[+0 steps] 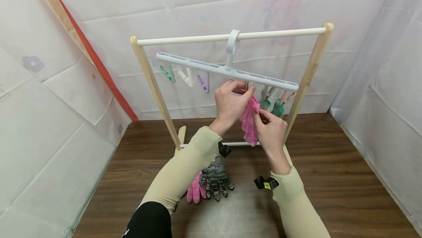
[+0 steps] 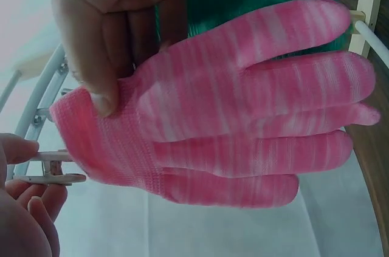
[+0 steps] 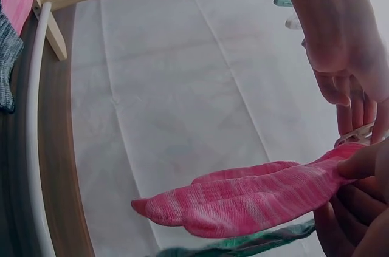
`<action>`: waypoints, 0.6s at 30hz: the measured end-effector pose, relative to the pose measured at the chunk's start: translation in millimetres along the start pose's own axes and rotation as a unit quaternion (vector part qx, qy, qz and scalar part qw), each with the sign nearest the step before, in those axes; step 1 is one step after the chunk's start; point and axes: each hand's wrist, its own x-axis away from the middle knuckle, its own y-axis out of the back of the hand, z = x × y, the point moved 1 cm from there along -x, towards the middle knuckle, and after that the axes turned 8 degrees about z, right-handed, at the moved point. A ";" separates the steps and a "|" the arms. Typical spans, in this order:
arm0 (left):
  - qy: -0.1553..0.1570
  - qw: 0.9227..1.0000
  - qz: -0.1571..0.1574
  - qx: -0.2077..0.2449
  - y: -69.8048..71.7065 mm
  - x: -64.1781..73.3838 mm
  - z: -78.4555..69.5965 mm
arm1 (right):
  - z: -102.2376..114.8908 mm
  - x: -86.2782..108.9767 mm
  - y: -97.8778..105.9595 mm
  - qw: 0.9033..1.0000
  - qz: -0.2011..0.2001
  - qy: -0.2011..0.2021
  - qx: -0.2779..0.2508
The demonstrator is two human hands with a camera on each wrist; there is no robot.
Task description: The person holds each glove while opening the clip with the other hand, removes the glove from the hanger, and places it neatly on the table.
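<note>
My left hand (image 1: 230, 100) pinches a pale clothes peg (image 2: 58, 178) below the right half of a light grey hanger (image 1: 211, 68). My right hand (image 1: 271, 131) pinches the cuff of a pink striped knit glove (image 1: 249, 122), whose fingers point down in the head view. In the left wrist view, the peg's tips meet the edge of the cuff; whether they bite the fabric I cannot tell. Just right of it, a green glove (image 1: 278, 110) hangs from pegs, partly hidden. In the right wrist view the glove (image 3: 261, 202) stretches left from my right fingers.
Green (image 1: 168, 73), white (image 1: 186, 77) and purple (image 1: 204, 82) pegs hang under the hanger's left half. A wooden rack (image 1: 153, 87) with a white top rod (image 1: 184, 40) carries the hanger. Below my left forearm, a grey-black glove (image 1: 215, 175) overlaps another pink glove (image 1: 196, 189) on the table.
</note>
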 end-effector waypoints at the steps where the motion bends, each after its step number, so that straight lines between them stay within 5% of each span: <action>1: 0.001 1.000 0.001 0.002 -0.2 -0.1 0.2 | -0.7 0.4 0.6 1.000 0.000 0.000 0.003; 18: 0.009 1.000 -0.003 0.004 1.3 -0.1 -1.4 | -9.8 11.3 3.0 1.000 0.007 0.001 0.001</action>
